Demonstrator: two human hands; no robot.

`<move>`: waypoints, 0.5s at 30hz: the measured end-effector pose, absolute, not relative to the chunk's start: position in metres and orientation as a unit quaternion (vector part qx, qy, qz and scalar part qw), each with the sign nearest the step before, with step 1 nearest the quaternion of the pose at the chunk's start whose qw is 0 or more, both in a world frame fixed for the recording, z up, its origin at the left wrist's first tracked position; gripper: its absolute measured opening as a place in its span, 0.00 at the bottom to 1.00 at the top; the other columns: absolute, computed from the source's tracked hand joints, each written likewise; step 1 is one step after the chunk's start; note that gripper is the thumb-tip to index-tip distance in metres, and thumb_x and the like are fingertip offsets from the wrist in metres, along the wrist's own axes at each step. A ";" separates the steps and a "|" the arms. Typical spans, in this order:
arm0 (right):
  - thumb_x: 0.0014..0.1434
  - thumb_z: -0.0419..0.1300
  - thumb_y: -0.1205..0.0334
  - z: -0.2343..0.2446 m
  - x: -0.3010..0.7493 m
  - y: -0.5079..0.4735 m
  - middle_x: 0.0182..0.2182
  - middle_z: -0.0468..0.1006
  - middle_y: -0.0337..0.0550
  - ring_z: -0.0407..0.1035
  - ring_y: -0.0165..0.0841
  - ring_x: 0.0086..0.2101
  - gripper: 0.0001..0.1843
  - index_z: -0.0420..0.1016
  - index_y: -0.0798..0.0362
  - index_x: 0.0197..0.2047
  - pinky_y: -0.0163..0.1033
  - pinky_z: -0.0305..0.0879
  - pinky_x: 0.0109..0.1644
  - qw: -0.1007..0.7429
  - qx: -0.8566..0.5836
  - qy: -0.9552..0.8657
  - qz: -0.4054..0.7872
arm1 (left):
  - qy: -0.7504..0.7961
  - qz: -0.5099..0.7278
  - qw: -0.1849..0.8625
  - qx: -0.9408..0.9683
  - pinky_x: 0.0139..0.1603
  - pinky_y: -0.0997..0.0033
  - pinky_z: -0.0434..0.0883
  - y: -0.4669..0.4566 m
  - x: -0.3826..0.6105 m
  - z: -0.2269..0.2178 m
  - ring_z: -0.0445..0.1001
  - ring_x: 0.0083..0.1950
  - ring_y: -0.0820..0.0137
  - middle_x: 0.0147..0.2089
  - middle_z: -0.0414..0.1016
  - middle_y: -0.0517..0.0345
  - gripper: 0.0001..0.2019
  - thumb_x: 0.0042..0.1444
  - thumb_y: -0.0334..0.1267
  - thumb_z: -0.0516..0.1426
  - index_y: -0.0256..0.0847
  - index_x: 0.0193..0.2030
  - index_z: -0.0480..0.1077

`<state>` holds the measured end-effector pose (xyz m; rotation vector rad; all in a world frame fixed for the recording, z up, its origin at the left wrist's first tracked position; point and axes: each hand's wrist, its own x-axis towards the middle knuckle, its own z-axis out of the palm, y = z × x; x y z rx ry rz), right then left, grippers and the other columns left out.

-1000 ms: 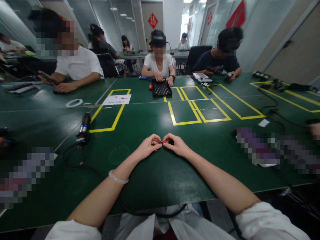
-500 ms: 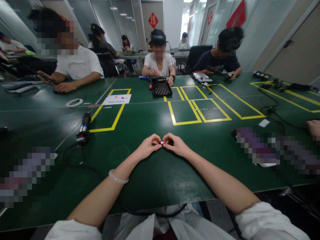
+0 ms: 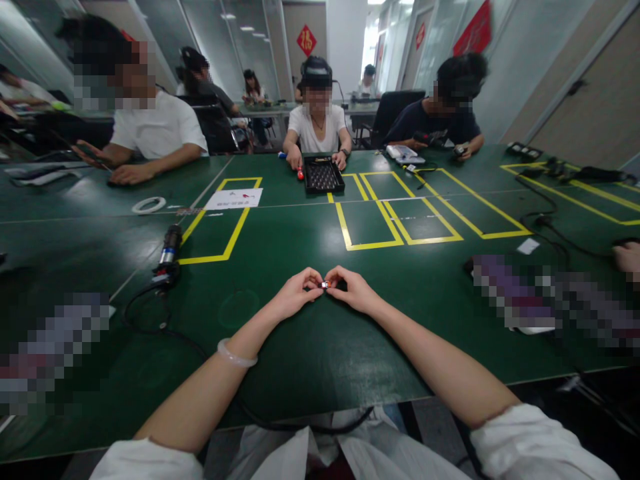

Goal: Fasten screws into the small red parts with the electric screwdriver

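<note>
Between my fingertips, just above the green table (image 3: pixel 295 360), is a tiny part with white, orange and dark areas (image 3: pixel 325 285); it is too small for me to name its kind. My left hand (image 3: pixel 300 291) pinches it from the left with thumb and fingers. From the right, my right hand (image 3: pixel 349 288) pinches it in the same way. The fingers hide most of the part. A pale bracelet (image 3: pixel 237 355) circles my left wrist.
Across the table a person handles a black tray (image 3: pixel 324 176) and a red item (image 3: pixel 301 173). Left of my hands stands a black cylindrical device (image 3: pixel 171 248) with a cable. Yellow tape rectangles (image 3: pixel 370 247), a white sheet (image 3: pixel 233 199) and a white ring (image 3: pixel 149 205) lie farther off.
My hands and the small part stay almost still. The person opposite has lowered a hand to the red item beside the black tray.
</note>
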<state>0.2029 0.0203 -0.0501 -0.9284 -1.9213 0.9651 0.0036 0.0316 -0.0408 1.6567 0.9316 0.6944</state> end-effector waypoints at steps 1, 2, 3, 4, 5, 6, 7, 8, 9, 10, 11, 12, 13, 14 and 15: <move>0.55 0.60 0.67 -0.050 0.203 0.020 0.34 0.74 0.39 0.69 0.30 0.33 0.08 0.70 0.54 0.41 0.35 0.64 0.41 0.389 -0.366 -0.756 0.379 | 0.390 0.291 0.530 0.694 0.31 0.77 0.67 0.032 0.004 -0.041 0.69 0.32 0.77 0.36 0.69 0.59 0.10 0.51 0.35 0.59 0.36 0.39 0.63; 0.55 0.60 0.67 -0.050 0.203 0.020 0.34 0.74 0.39 0.69 0.30 0.33 0.08 0.70 0.55 0.41 0.35 0.64 0.41 0.388 -0.367 -0.756 0.378 | 0.390 0.291 0.530 0.694 0.31 0.77 0.67 0.032 0.004 -0.041 0.69 0.32 0.77 0.36 0.68 0.59 0.10 0.51 0.35 0.59 0.36 0.39 0.63; 0.55 0.60 0.67 -0.050 0.203 0.020 0.33 0.74 0.39 0.69 0.30 0.33 0.08 0.70 0.55 0.41 0.35 0.64 0.41 0.387 -0.368 -0.757 0.377 | 0.390 0.292 0.529 0.695 0.32 0.77 0.67 0.032 0.004 -0.041 0.69 0.32 0.77 0.36 0.68 0.59 0.10 0.51 0.34 0.59 0.36 0.39 0.63; 0.55 0.60 0.66 -0.050 0.203 0.020 0.34 0.74 0.39 0.69 0.30 0.33 0.08 0.70 0.54 0.40 0.35 0.64 0.41 0.386 -0.369 -0.758 0.375 | 0.390 0.292 0.528 0.696 0.32 0.77 0.67 0.032 0.004 -0.041 0.69 0.33 0.77 0.36 0.68 0.59 0.10 0.51 0.34 0.59 0.36 0.39 0.63; 0.55 0.60 0.66 -0.050 0.203 0.020 0.34 0.74 0.39 0.69 0.30 0.34 0.08 0.70 0.54 0.40 0.35 0.64 0.41 0.385 -0.369 -0.759 0.373 | 0.390 0.292 0.526 0.697 0.32 0.77 0.67 0.031 0.004 -0.040 0.69 0.33 0.77 0.36 0.68 0.59 0.10 0.51 0.34 0.59 0.36 0.39 0.63; 0.55 0.60 0.66 -0.050 0.203 0.020 0.34 0.74 0.39 0.69 0.30 0.34 0.08 0.70 0.54 0.40 0.35 0.64 0.41 0.384 -0.370 -0.760 0.371 | 0.390 0.292 0.525 0.698 0.32 0.77 0.67 0.031 0.004 -0.040 0.69 0.33 0.77 0.36 0.68 0.59 0.10 0.51 0.35 0.59 0.36 0.39 0.63; 0.55 0.60 0.66 -0.050 0.203 0.020 0.34 0.74 0.39 0.69 0.30 0.34 0.08 0.70 0.54 0.40 0.36 0.64 0.41 0.383 -0.371 -0.761 0.369 | 0.389 0.292 0.525 0.698 0.32 0.77 0.67 0.031 0.004 -0.039 0.69 0.33 0.77 0.36 0.68 0.59 0.10 0.51 0.35 0.59 0.36 0.39 0.63; 0.55 0.60 0.65 -0.050 0.203 0.020 0.34 0.74 0.40 0.69 0.31 0.34 0.08 0.70 0.54 0.40 0.36 0.64 0.41 0.383 -0.372 -0.761 0.368 | 0.390 0.292 0.526 0.697 0.32 0.77 0.67 0.031 0.004 -0.038 0.69 0.33 0.77 0.36 0.68 0.59 0.10 0.51 0.35 0.59 0.36 0.39 0.63; 0.56 0.60 0.65 -0.050 0.204 0.020 0.34 0.74 0.40 0.69 0.31 0.34 0.08 0.70 0.54 0.41 0.36 0.64 0.42 0.383 -0.374 -0.760 0.368 | 0.392 0.291 0.527 0.696 0.32 0.77 0.67 0.031 0.004 -0.037 0.69 0.33 0.76 0.36 0.68 0.59 0.11 0.52 0.36 0.59 0.36 0.39 0.64; 0.56 0.60 0.65 -0.050 0.204 0.020 0.34 0.74 0.40 0.69 0.31 0.34 0.08 0.70 0.54 0.41 0.36 0.65 0.42 0.383 -0.377 -0.758 0.370 | 0.395 0.289 0.528 0.694 0.32 0.76 0.67 0.030 0.004 -0.036 0.69 0.33 0.76 0.36 0.68 0.59 0.11 0.52 0.37 0.59 0.37 0.39 0.64; 0.56 0.60 0.64 -0.051 0.204 0.020 0.34 0.75 0.40 0.69 0.31 0.34 0.08 0.70 0.54 0.41 0.37 0.65 0.42 0.383 -0.379 -0.755 0.375 | 0.400 0.286 0.528 0.693 0.32 0.76 0.67 0.030 0.004 -0.035 0.68 0.33 0.76 0.35 0.68 0.59 0.11 0.52 0.38 0.59 0.37 0.40 0.64; 0.56 0.60 0.63 -0.051 0.204 0.021 0.34 0.75 0.40 0.69 0.31 0.34 0.09 0.70 0.54 0.42 0.37 0.65 0.42 0.386 -0.380 -0.749 0.382 | 0.405 0.282 0.528 0.691 0.32 0.76 0.68 0.029 0.005 -0.035 0.68 0.32 0.76 0.34 0.68 0.59 0.12 0.52 0.38 0.59 0.37 0.40 0.64; 0.57 0.60 0.62 -0.051 0.204 0.021 0.34 0.75 0.40 0.70 0.31 0.34 0.09 0.70 0.54 0.42 0.37 0.65 0.42 0.389 -0.380 -0.742 0.391 | 0.410 0.278 0.528 0.690 0.32 0.75 0.68 0.029 0.005 -0.034 0.68 0.32 0.76 0.34 0.68 0.59 0.12 0.52 0.39 0.59 0.37 0.40 0.64; 0.57 0.60 0.61 -0.051 0.204 0.022 0.34 0.76 0.40 0.70 0.30 0.34 0.09 0.70 0.54 0.42 0.37 0.66 0.42 0.394 -0.379 -0.735 0.401 | 0.415 0.274 0.528 0.689 0.32 0.75 0.68 0.029 0.005 -0.033 0.68 0.32 0.76 0.33 0.68 0.60 0.12 0.52 0.40 0.59 0.37 0.41 0.64; 0.57 0.59 0.60 -0.052 0.204 0.022 0.34 0.76 0.41 0.70 0.30 0.33 0.10 0.70 0.54 0.42 0.37 0.66 0.42 0.400 -0.378 -0.727 0.411 | 0.418 0.271 0.528 0.688 0.32 0.75 0.68 0.028 0.005 -0.033 0.68 0.32 0.75 0.33 0.68 0.60 0.13 0.53 0.40 0.59 0.37 0.41 0.64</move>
